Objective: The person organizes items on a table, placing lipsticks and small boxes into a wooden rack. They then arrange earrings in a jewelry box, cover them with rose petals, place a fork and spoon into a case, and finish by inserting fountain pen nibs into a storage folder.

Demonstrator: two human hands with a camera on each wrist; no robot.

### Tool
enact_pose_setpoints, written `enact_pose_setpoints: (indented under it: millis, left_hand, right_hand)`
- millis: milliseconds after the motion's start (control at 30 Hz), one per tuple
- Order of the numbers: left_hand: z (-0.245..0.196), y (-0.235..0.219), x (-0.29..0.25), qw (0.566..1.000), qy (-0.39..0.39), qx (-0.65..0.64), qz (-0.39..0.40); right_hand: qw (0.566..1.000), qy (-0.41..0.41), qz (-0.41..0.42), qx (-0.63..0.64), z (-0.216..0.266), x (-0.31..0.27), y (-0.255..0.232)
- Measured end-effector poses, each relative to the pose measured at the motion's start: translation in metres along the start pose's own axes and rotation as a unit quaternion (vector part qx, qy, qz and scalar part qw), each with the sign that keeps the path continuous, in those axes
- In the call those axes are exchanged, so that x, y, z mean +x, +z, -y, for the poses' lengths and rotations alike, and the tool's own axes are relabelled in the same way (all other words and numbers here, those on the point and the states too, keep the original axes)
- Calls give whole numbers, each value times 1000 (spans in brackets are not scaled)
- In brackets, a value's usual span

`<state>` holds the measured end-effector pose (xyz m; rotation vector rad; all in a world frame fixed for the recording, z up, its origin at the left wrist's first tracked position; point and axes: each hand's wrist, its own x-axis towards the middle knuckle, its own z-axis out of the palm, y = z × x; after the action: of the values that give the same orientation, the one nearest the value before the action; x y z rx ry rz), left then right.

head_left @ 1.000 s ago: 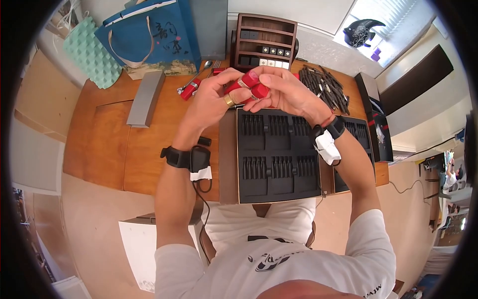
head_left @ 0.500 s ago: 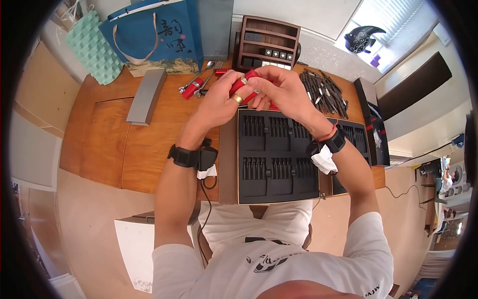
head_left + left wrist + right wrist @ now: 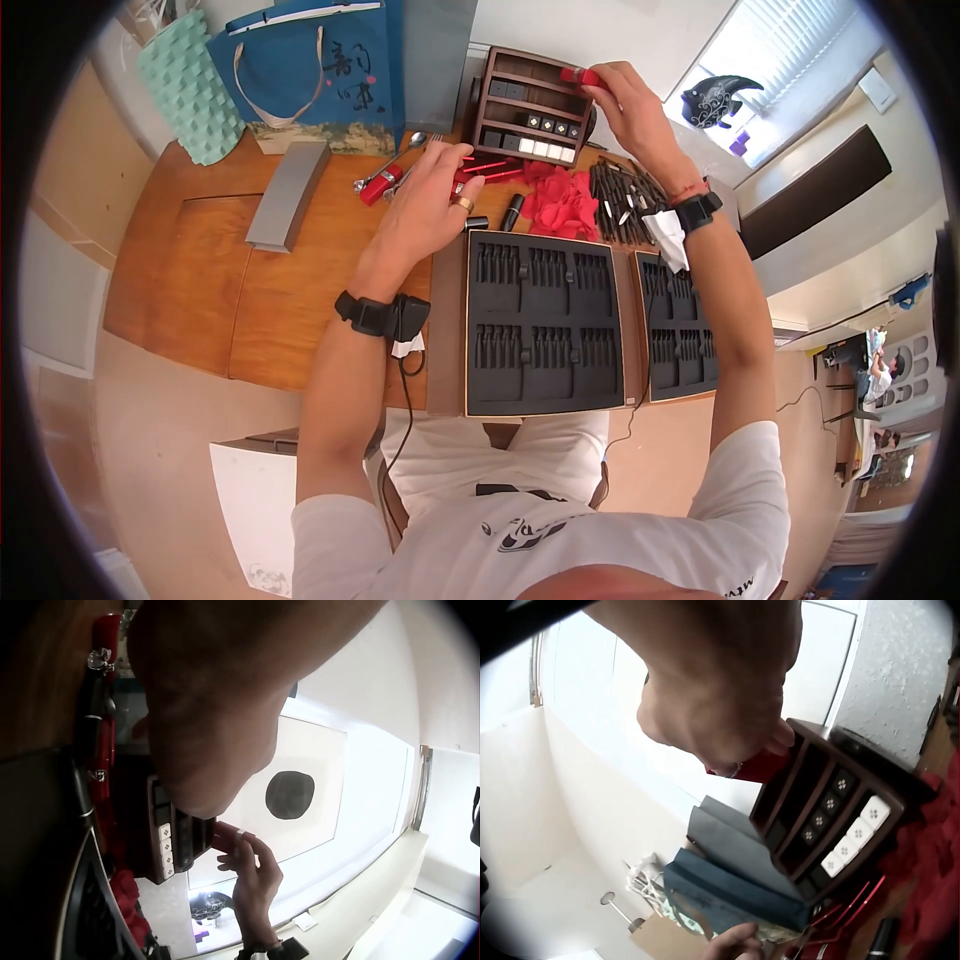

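Observation:
In the head view, my right hand (image 3: 640, 120) pinches a red tube (image 3: 578, 76) at the upper right corner of the dark wooden rack (image 3: 528, 108). The right wrist view shows the red tube (image 3: 759, 766) with a silver band, partly covered by the fingers. My left hand (image 3: 422, 210) is over the table in front of the rack, its fingers loosely extended beside a small red piece (image 3: 461, 178); whether they touch is unclear. Black and white cubes (image 3: 547, 151) fill parts of the lower shelves.
A black-lined case (image 3: 545, 320) lies open at the table's front. Red petals (image 3: 560, 200) and a pile of dark sticks (image 3: 625, 205) lie behind it. A blue paper bag (image 3: 310, 80), a grey box (image 3: 288, 196) and another red tube (image 3: 380, 185) are on the left.
My hands have parted from the red tubes they held together. The right hand has moved up and right to the rack with one tube; the left has shifted slightly left and its fingers have loosened.

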<state>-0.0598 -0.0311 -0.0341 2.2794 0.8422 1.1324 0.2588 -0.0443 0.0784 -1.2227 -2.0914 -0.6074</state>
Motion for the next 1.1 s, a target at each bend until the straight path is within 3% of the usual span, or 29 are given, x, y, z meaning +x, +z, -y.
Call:
enact_pose_setpoints:
  millis: [100, 200, 867, 1000, 1100]
  left_hand:
    - [3, 2, -1, 1000, 1, 16, 0]
    - [3, 2, 0, 1000, 4, 11, -2]
    - [8, -10, 3, 999, 26, 10, -23]
    - [17, -18, 3, 999, -5, 18, -46]
    - [25, -24, 3, 995, -32, 62, -65]
  right_hand:
    - [998, -8, 65, -21, -3, 4, 2]
    - [996, -18, 79, -34, -10, 4, 11]
    - [994, 28, 82, -62, -14, 7, 33]
    - [996, 54, 59, -47, 11, 9, 22]
    - [997, 29, 67, -16, 42, 8, 14]
